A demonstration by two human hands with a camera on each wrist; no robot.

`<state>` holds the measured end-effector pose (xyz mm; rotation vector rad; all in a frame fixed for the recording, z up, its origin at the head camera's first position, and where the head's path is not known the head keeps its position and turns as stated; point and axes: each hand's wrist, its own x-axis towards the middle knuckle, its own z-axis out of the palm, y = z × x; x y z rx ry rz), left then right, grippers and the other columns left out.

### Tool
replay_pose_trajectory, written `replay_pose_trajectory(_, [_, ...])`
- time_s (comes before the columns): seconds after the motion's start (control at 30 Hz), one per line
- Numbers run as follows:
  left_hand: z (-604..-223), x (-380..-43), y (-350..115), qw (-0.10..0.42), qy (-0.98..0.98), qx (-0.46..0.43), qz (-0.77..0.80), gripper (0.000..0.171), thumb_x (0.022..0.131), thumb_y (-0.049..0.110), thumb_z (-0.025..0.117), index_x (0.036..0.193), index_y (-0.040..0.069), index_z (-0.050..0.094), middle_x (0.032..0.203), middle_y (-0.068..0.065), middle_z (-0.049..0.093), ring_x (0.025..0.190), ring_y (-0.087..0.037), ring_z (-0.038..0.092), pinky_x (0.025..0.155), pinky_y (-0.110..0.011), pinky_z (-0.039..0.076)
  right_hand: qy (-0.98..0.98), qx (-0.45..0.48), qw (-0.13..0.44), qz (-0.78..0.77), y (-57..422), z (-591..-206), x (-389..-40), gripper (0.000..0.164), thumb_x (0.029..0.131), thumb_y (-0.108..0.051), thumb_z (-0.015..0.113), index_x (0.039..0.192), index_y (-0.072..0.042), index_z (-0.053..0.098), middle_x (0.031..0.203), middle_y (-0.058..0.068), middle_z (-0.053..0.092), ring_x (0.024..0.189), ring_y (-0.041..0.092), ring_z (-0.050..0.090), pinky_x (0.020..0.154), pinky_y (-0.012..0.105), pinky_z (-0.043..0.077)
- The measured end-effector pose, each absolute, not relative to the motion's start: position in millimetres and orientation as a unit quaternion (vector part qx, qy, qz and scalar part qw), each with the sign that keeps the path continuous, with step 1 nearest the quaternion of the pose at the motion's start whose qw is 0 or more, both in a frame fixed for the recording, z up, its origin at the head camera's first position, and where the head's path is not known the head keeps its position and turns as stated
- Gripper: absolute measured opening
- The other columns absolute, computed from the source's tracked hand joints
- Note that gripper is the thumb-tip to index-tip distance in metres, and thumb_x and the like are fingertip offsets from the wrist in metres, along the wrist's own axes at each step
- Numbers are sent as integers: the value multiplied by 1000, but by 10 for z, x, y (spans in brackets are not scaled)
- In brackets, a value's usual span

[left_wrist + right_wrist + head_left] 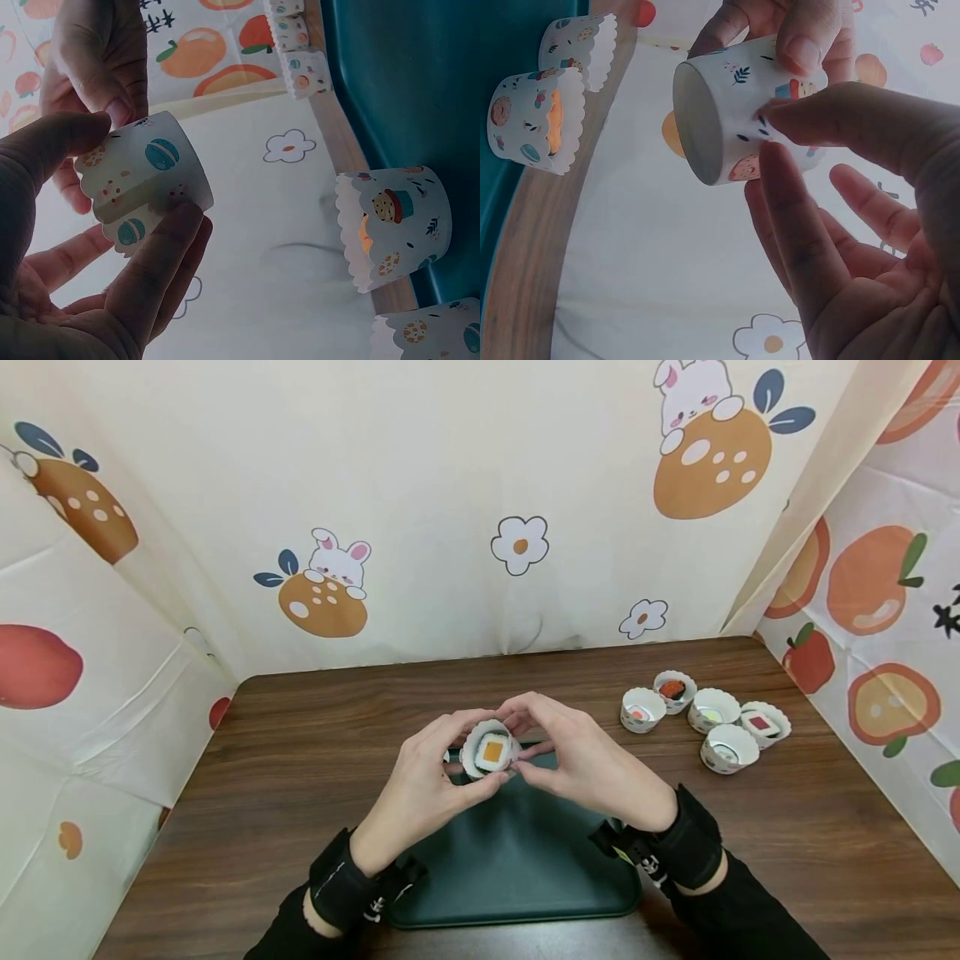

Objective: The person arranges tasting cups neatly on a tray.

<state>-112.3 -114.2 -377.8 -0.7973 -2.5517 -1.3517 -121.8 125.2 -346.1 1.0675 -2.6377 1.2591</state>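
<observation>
While two hands (423, 772) (581, 758) hold one cup (146, 176), five cups (708, 720) cluster.

Pale cloth (435, 460) hangs behind the brown wooden desk (285, 768), and there's a printed bunny (690, 402) top right, hugging a spotted fruit (712, 468)! A white flower (519, 545) sits mid-cloth, more oranges (868, 581) brightening the right-hand cloth (847, 649).

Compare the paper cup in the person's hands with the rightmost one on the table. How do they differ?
The held cup is raised in the left hand and right hand; the rightmost cup stands on the wooden table.
The held cup contains an orange-centred sushi piece; the rightmost cup contains a red-centred sushi piece.
Both are white with scalloped rims.
</observation>
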Motion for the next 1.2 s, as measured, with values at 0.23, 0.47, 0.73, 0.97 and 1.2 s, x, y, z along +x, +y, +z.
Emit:
replay_pose_trajectory(0.23, [-3773,-1137,-1155,80,-850,-270,-445,61,86,21,92,141,18,66,116,-2,69,102,-16,72,71,-23,63,-841,342,29,417,1260,-3468,-1244,47,88,-3,88,128,-9,64,119,1,71,107,10,75,89,21,62])
replay_pose_trajectory(0.47, [-3751,-1144,-1178,77,-850,-271,-445,59,86,20,91,140,20,66,116,-1,69,101,-15,69,70,-22,63,-845,323,29,425,1268,-3470,-1237,37,88,-9,89,117,-13,67,110,-2,71,98,9,74,83,22,63])
replay_pose_trajectory(0.73, [-3738,-1148,-1183,63,-849,-277,-446,57,87,21,90,139,21,67,113,-1,71,96,-13,69,66,-30,65,-854,328,37,401,1280,-3482,-1226,28,89,-14,89,111,-18,73,105,-8,72,93,4,70,85,26,62])
replay_pose_trajectory(0.97, [-3738,-1143,-1193,56,-847,-288,-443,62,84,19,93,140,21,67,112,-2,70,90,-15,69,63,-23,62,-851,341,31,398,1269,-3485,-1217,26,91,-13,88,112,-17,73,108,-7,73,95,6,71,87,26,62])
replay_pose_trajectory(1.2, [-3748,-1135,-1200,51,-849,-297,-433,56,84,22,94,135,18,69,117,-1,70,92,-15,65,64,-22,61,-852,357,31,382,1276,-3484,-1204,26,90,-13,88,112,-17,74,109,-7,72,96,8,72,87,25,61])
